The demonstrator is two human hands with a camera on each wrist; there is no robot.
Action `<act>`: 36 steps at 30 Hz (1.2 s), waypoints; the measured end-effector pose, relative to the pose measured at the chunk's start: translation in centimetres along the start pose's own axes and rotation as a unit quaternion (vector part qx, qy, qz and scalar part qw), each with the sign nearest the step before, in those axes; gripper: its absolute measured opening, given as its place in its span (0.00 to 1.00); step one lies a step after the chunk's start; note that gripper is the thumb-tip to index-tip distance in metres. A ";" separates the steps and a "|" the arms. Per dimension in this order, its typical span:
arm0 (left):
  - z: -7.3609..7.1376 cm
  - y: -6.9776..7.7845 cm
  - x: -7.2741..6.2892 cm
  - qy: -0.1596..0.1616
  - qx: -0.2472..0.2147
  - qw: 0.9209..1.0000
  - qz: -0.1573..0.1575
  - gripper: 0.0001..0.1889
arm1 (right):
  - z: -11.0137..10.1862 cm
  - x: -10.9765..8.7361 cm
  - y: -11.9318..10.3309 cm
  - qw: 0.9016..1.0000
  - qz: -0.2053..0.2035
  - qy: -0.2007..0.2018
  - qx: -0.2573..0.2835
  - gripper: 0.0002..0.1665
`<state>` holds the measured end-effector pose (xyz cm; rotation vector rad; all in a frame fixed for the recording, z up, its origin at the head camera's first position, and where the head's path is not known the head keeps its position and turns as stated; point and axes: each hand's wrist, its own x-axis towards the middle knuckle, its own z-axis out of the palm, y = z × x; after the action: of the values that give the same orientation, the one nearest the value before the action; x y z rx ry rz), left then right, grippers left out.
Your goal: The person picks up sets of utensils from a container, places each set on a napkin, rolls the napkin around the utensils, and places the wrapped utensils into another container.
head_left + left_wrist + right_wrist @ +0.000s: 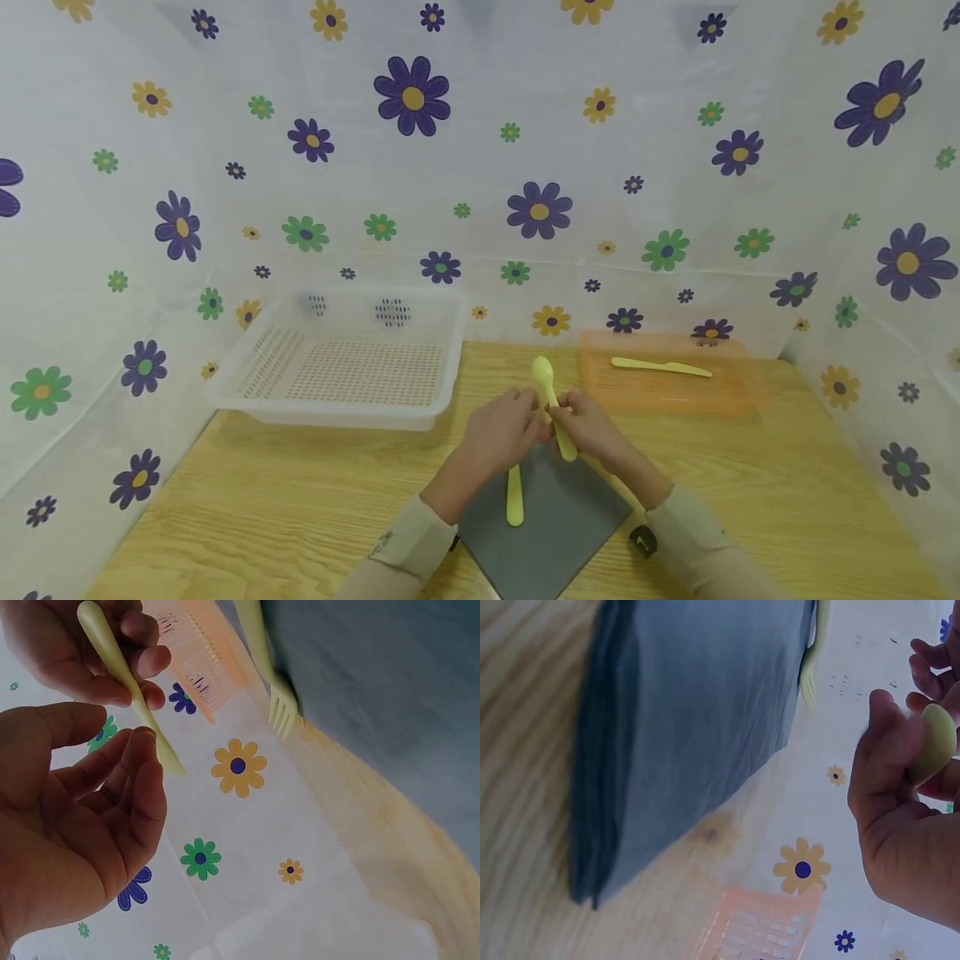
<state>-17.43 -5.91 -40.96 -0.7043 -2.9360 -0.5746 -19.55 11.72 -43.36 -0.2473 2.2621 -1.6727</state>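
My right hand [588,429] pinches a pale yellow spoon [543,375] by its handle, with the bowl raised toward the back. Close beside it is my left hand [501,429]; in the left wrist view its fingers are loosely bent, fingertips right at the spoon's neck, and the thumb stands apart from them. Below both hands lies a folded dark grey cloth napkin [551,517]. On the napkin's left part rests a yellow fork [514,500], its tines hidden by my left hand in the head view but showing in the left wrist view.
A white perforated basket [337,417] stands at the back left of the wooden table [300,500]. At the back right, an orange basket [667,400] holds a yellow knife [660,366]. A flowered white sheet [480,167] surrounds the table's back and sides.
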 end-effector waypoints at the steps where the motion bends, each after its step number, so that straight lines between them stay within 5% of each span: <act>1: 0.1 -0.1 -0.1 -0.003 0.003 1.000 0.000 0.10 | 0.1 -0.1 0.0 1.000 0.000 -0.002 -0.006 0.17; 8: 0.4 -0.3 -1.0 -0.044 0.016 0.999 -0.012 0.09 | 0.7 -0.2 0.8 0.999 0.005 -0.030 -0.036 0.14; 18: 0.9 -1.3 -2.1 -0.040 0.019 0.999 -0.012 0.06 | 1.3 0.0 1.8 0.993 0.006 -0.089 -0.076 0.10; 36: 0.1 -2.7 -2.8 -0.103 0.033 0.994 -0.023 0.08 | 1.5 -0.4 1.2 0.981 0.015 -0.147 -0.127 0.08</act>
<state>-16.14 -9.24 -42.39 -0.7331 -3.1521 -0.4298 -18.56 10.87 -44.86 -0.4829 2.2319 -1.2353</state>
